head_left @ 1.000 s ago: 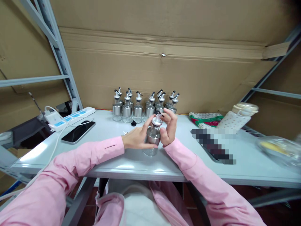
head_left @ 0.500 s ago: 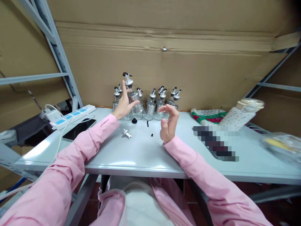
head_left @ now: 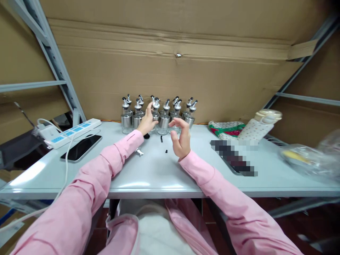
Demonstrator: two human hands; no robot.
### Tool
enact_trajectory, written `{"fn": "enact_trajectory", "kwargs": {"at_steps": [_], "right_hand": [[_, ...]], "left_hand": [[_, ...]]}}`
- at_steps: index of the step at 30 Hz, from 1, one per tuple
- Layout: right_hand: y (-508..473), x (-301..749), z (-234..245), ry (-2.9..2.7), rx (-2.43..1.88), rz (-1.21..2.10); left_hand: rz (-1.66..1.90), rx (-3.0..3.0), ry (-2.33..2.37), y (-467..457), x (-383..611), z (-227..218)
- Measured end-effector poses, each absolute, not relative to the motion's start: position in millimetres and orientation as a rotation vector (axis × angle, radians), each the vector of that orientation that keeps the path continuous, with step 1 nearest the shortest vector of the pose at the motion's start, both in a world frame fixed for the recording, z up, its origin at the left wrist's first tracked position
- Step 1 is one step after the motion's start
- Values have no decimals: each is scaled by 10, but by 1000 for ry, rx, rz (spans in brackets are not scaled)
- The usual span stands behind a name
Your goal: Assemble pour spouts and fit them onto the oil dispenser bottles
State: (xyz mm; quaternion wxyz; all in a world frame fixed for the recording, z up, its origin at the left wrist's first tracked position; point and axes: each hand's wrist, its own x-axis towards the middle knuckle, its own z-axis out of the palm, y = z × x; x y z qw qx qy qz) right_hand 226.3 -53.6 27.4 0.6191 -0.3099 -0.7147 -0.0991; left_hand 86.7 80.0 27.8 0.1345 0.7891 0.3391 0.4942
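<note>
Your left hand (head_left: 147, 122) is at a bottle (head_left: 156, 114) in the tabletop (head_left: 156, 175) row, its grip unclear; your right hand's (head_left: 182, 141) fingers curve loosely, empty. A sideways knock could topple neighbouring bottles (head_left: 164, 122).

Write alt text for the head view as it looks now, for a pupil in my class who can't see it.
A person's left hand is among spouted bottles at the back of a table, its grip unclear; the right hand is curled and empty. A loose spout and small black parts lie nearer the person, with a phone at left.
</note>
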Motion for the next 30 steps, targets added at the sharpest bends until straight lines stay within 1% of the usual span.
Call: {"fn": "enact_trajectory", "kwargs": {"at_steps": [6, 11, 15, 18, 20, 22, 25, 27, 30], "right_hand": [[-528, 2265, 274, -1664, -682, -205], [-521, 2285, 318, -1753, -723, -218], [-507, 2284, 323, -1821, -763, -228], [-499, 2273, 307, -1849, -754, -237], [-497, 2268, 296, -1856, -758, -239], [-498, 2267, 289, -1860, -777, -234], [-505, 2265, 288, -1879, -809, -220], [-515, 2261, 294, -1939, -810, -216], [-535, 2249, 301, -2145, -793, -149]], "left_hand": [[1362, 2239, 1028, 849, 857, 158], [1238, 2382, 1050, 798, 815, 294], [1214, 2478, 1069, 581, 705, 425], [1215, 2648, 1042, 272, 560, 378], [1061, 2804, 933, 61, 455, 272], [791, 2851, 800, -104, 372, 147], [630, 2652, 799, -240, 340, 14], [698, 2424, 844, -281, 389, -19], [892, 1939, 829, -321, 524, -26]]}}
